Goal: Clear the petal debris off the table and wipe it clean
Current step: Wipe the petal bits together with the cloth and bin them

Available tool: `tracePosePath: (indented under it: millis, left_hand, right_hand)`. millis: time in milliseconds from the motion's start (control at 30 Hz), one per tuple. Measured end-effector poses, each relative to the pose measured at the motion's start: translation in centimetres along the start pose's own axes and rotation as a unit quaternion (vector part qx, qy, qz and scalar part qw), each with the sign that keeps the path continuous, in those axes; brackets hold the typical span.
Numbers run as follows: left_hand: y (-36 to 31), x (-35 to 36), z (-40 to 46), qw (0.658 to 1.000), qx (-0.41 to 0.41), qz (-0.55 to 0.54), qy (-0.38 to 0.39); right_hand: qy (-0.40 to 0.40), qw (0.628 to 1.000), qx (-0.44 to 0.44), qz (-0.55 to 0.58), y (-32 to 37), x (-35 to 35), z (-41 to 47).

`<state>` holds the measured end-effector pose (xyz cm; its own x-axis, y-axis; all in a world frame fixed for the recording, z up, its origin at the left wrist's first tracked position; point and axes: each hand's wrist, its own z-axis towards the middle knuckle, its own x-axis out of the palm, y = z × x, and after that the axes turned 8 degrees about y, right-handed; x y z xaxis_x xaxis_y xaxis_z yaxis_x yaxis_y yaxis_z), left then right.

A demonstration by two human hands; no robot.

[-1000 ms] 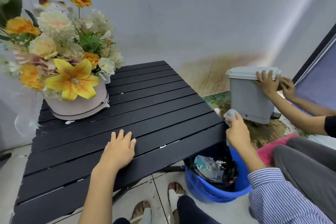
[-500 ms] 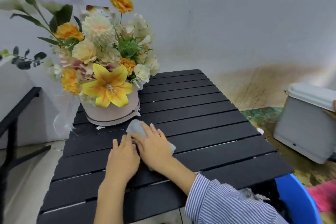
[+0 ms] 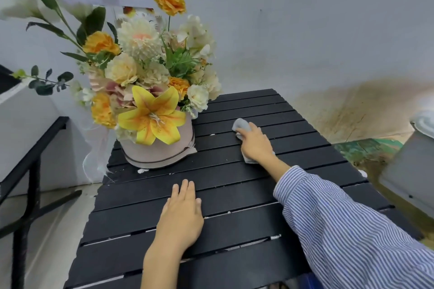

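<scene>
My right hand (image 3: 256, 143) presses a grey cloth (image 3: 241, 124) flat against the black slatted table (image 3: 234, 195), to the right of the flower box, with its fingers laid over the cloth. On the near middle slats lies my left hand (image 3: 182, 212), palm down with straight fingers, holding nothing. Small white petal bits (image 3: 142, 170) lie by the foot of the flower box, and white flecks (image 3: 274, 237) sit in the gaps between the near slats.
A pink round flower box (image 3: 162, 150) with yellow, orange and cream blooms stands on the table's back left. A grey lidded bin (image 3: 413, 166) is on the floor at right. A black frame (image 3: 30, 171) stands at left. A white wall runs behind.
My right hand has slid the cloth from the spot in front of the flower box to the right and farther back. My left hand stays flat on the near slats.
</scene>
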<state>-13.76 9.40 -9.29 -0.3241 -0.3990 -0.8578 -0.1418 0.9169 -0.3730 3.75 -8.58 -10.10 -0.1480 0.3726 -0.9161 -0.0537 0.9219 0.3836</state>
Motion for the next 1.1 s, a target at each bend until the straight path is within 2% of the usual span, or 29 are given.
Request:
tracePosePath:
  millis: [233, 333, 500, 533, 600, 733, 800, 867, 933, 1000, 1100]
  left_hand:
    - [-0.9, 0.2, -0.1, 1.000, 0.023, 0.003, -0.011]
    - [-2.5, 0.4, -0.4, 0.996, 0.089, -0.028, -0.014]
    - [-5.4, 1.5, -0.8, 0.987, 0.160, -0.006, -0.009]
    - [-5.8, 1.8, -0.8, 0.987, 0.162, -0.001, -0.002]
    - [-6.2, 2.0, -0.7, 0.987, 0.159, -0.002, 0.008]
    - [-6.6, 2.4, -0.6, 0.987, 0.151, -0.035, 0.030]
    - [-6.4, 2.7, -0.5, 0.987, 0.151, -0.021, 0.040]
    - [-6.0, 2.8, -0.4, 0.986, 0.157, -0.017, 0.047]
    - [-5.8, 2.8, -0.3, 0.985, 0.162, -0.014, 0.051]
    - [-5.8, 2.8, -0.2, 0.985, 0.164, -0.004, 0.056]
    - [-5.8, 2.8, -0.4, 0.984, 0.167, 0.013, 0.066]
  right_hand:
    - [-0.027, 0.989, 0.121, 0.082, -12.0, -3.0, -9.5]
    - [-0.101, 0.964, 0.211, 0.124, -17.2, -3.7, -17.1]
    - [-0.193, 0.914, 0.309, 0.178, -16.4, -5.0, -23.4]
    - [-0.222, 0.915, 0.291, 0.171, -15.0, -5.1, -23.6]
    - [-0.242, 0.937, 0.193, 0.161, -10.6, -4.4, -23.4]
    - [-0.115, 0.991, -0.028, 0.059, -1.9, 0.4, -21.4]
    - [-0.054, 0.996, -0.065, 0.016, -0.8, 2.4, -21.0]
    - [-0.055, 0.996, -0.058, 0.031, -2.4, 2.7, -21.2]
    - [-0.094, 0.994, -0.034, 0.052, -5.4, 1.8, -21.8]
    - [-0.147, 0.987, 0.030, 0.049, -9.4, 0.3, -22.7]
    - [-0.183, 0.968, 0.166, 0.050, -15.2, -2.3, -24.8]
